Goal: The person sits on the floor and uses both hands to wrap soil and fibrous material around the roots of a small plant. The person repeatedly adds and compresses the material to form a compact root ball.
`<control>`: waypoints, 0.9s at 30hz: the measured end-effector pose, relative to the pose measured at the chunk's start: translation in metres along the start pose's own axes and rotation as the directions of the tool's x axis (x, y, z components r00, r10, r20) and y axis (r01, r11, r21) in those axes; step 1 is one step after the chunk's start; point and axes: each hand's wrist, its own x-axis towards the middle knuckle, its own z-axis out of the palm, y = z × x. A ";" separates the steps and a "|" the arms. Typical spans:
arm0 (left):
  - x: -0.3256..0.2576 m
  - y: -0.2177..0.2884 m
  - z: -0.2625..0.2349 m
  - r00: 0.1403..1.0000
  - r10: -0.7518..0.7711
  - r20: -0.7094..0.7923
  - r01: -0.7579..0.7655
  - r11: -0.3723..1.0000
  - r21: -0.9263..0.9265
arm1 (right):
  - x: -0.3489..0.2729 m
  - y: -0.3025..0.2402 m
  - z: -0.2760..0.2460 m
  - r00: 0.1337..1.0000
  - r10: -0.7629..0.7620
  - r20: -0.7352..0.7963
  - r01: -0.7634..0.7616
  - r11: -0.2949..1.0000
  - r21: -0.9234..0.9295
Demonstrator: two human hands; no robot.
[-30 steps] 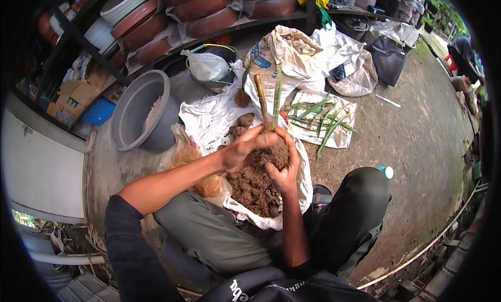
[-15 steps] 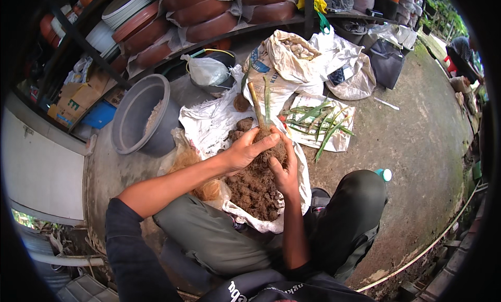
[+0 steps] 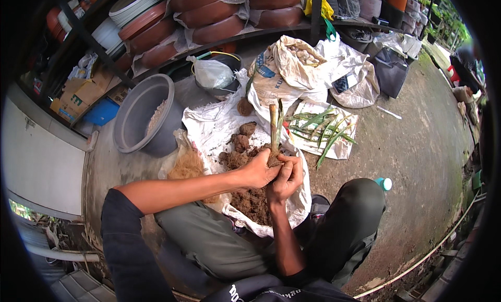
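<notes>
In the head view, the left hand (image 3: pixel 259 169) has its fingers curled around the base of a brown, blunt-topped plant stem (image 3: pixel 273 127), which stands nearly upright above dark, crumbly soil (image 3: pixel 251 205) on a spread white sack (image 3: pixel 298 205). The right hand (image 3: pixel 286 181) meets it from the other side, its fingers bent and drawn together at the stem's foot (whether they pinch anything there, I cannot tell), while long green leaves (image 3: pixel 327 127) lie beyond on a pale sheet (image 3: pixel 342 152).
</notes>
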 end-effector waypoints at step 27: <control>-0.008 0.012 -0.017 1.000 -0.011 0.030 0.024 0.874 -0.485 | 0.007 -0.016 0.002 0.945 0.204 0.256 -0.262 0.941 0.216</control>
